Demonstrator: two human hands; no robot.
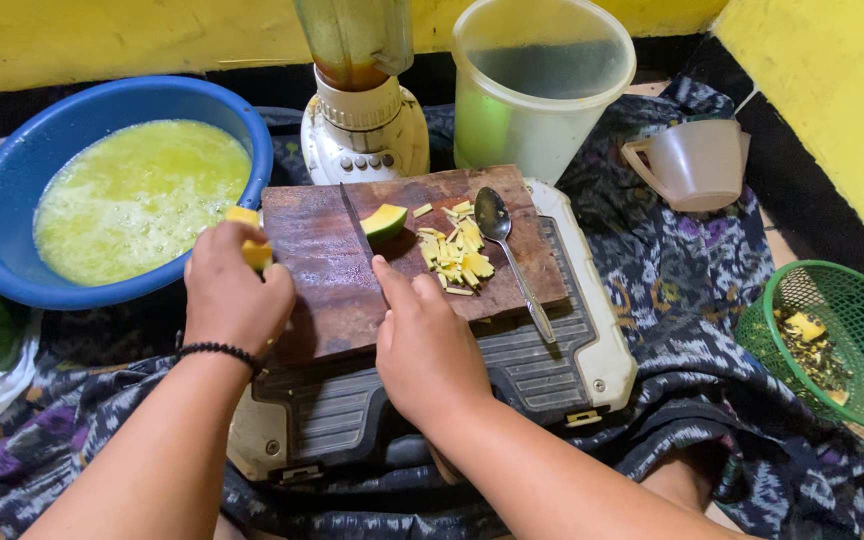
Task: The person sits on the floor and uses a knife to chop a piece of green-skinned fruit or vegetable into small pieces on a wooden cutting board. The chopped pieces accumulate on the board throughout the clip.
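Note:
My left hand [234,296] grips a yellow fruit piece [250,240] at the left edge of a dark wooden cutting board [322,290]. My right hand [427,345] holds a knife [357,225] with the forefinger along its back, the blade lying on the board. Its tip is beside a green-skinned fruit wedge [385,221]. A heap of yellow chopped strips [457,255] and a metal spoon [507,255] lie on the board's right side.
The board rests on a grey and white case [582,350] over patterned cloth. A blue basin [12,200] of green liquid is left, a blender [362,110] and translucent jug [537,85] behind, a small cup [697,165] and a green basket [842,340] of peelings right.

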